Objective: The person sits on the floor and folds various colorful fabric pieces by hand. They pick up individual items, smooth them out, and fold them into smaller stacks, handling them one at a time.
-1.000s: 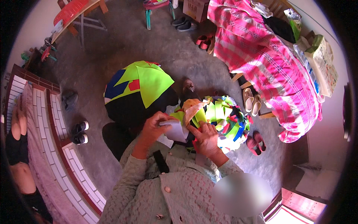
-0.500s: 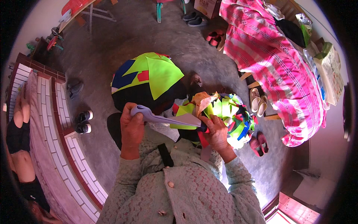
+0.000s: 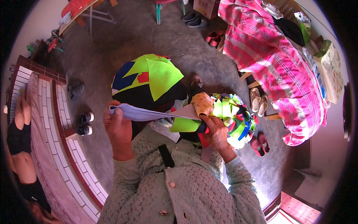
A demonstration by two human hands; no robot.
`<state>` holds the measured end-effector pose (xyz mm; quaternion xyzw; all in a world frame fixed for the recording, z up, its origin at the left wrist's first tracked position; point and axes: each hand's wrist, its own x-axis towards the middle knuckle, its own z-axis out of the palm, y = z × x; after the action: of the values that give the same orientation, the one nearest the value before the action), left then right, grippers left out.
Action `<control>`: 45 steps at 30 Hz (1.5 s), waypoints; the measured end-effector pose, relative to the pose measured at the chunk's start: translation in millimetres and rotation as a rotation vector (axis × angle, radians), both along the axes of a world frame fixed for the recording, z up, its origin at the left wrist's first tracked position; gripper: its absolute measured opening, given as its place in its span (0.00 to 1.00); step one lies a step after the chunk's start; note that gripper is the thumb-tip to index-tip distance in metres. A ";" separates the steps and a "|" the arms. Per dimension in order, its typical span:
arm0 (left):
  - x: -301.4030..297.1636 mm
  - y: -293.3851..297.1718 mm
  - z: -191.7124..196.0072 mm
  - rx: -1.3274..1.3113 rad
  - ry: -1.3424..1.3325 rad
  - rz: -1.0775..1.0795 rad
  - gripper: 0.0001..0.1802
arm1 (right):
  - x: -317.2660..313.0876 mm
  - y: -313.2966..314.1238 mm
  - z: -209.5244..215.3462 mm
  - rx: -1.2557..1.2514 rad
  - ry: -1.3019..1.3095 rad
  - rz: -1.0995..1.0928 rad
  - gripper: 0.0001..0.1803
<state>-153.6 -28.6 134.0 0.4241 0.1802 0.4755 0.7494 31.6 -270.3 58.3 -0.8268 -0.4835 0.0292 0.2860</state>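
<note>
A long lavender cloth strip (image 3: 149,114) stretches between my hands, folded over at its left end. My left hand (image 3: 118,127) is closed on that folded end, thumb on top. My right hand (image 3: 216,135) pinches the strip's paler right end; a small dark and red piece shows at its fingertips. Just above those fingers is a tan-orange, speckled piece (image 3: 203,103) that looks like cloth. Beside and beneath my right hand lies a bunch of cloth scraps (image 3: 233,115) in lime, blue, red and white. A larger heap of lime, navy and black cloth (image 3: 160,78) sits beyond my left hand.
At the right, a pink plaid cloth (image 3: 261,63) covers furniture with wooden legs. Pale shoes (image 3: 258,101), red shoes (image 3: 260,144) and black shoes (image 3: 84,123) stand on the concrete floor (image 3: 179,48). A person (image 3: 25,164) lies on the tiled ledge (image 3: 50,123) at left.
My left hand has moved left, drawing the lavender strip longer and straighter. The tan-orange piece has shifted and shows a broader face. My right hand stays nearly in place.
</note>
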 end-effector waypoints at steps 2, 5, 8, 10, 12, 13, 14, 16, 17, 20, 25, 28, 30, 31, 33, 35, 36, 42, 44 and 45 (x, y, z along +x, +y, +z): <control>-0.4 6.2 5.0 0.022 -0.002 0.056 0.11 | -0.7 -0.7 0.1 0.013 -0.009 -0.001 0.35; 2.5 13.7 14.0 0.040 -0.043 0.149 0.10 | -0.7 -0.2 -0.7 0.029 -0.008 -0.011 0.34; 3.3 20.1 33.0 0.080 -0.055 0.218 0.10 | -0.6 0.4 0.5 0.055 0.000 -0.015 0.31; 5.7 26.5 41.7 0.123 -0.059 0.244 0.11 | -0.1 -0.8 -0.2 0.078 -0.006 -0.021 0.30; 10.0 27.9 56.3 0.163 -0.022 0.318 0.13 | -1.3 2.5 1.3 0.103 -0.012 -0.025 0.29; 10.6 31.3 60.0 0.186 -0.027 0.325 0.14 | -3.2 3.1 6.4 0.110 0.015 -0.038 0.27; 12.4 34.5 63.1 0.206 -0.037 0.329 0.14 | -2.8 2.9 5.7 0.084 0.024 -0.040 0.27; 18.8 35.1 77.5 0.208 -0.022 0.331 0.15 | -0.6 -1.3 0.2 0.032 0.044 -0.042 0.26; 21.8 36.5 85.3 0.206 -0.016 0.334 0.15 | 0.7 -1.2 -3.5 0.031 0.015 -0.041 0.25; 29.4 50.7 106.4 0.242 -0.052 0.370 0.15 | -0.2 2.0 -3.0 0.093 -0.038 -0.031 0.25; 47.3 76.8 114.7 0.302 -0.028 0.333 0.13 | 1.9 -2.0 0.6 0.062 -0.008 -0.026 0.24; 70.4 75.8 125.1 0.320 0.086 0.293 0.15 | 1.2 -1.5 -1.7 0.065 0.003 -0.045 0.24; 83.8 81.9 129.0 0.367 0.093 0.192 0.16 | 0.1 1.0 -2.7 0.075 0.001 -0.022 0.25; 93.4 83.5 133.1 0.374 0.091 0.140 0.16 | 0.2 2.0 -4.4 0.082 -0.003 -0.016 0.25; 116.9 80.8 143.8 0.425 0.083 0.099 0.15 | 1.1 0.1 -5.1 0.078 0.009 -0.009 0.27; 137.1 84.5 157.5 0.403 0.051 0.061 0.15 | 1.8 -0.2 -4.6 0.074 -0.012 -0.019 0.28; 145.1 86.6 166.6 0.378 0.040 0.045 0.15 | 1.6 -1.0 -5.1 0.071 -0.019 -0.025 0.29; 142.2 141.5 192.9 0.289 -0.210 0.244 0.16 | 2.4 0.8 -6.0 0.107 -0.010 -0.001 0.31; 124.5 162.5 171.6 0.253 -0.185 0.372 0.19 | 1.7 1.0 -5.0 0.095 0.006 -0.007 0.30; 113.4 172.4 153.0 0.180 -0.114 0.441 0.19 | 0.9 1.1 -3.7 0.080 0.023 -0.011 0.29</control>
<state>-40.1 143.8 287.0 0.4119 0.1827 0.6651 0.5955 32.5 -269.2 54.5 -0.8169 -0.4765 0.0178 0.3246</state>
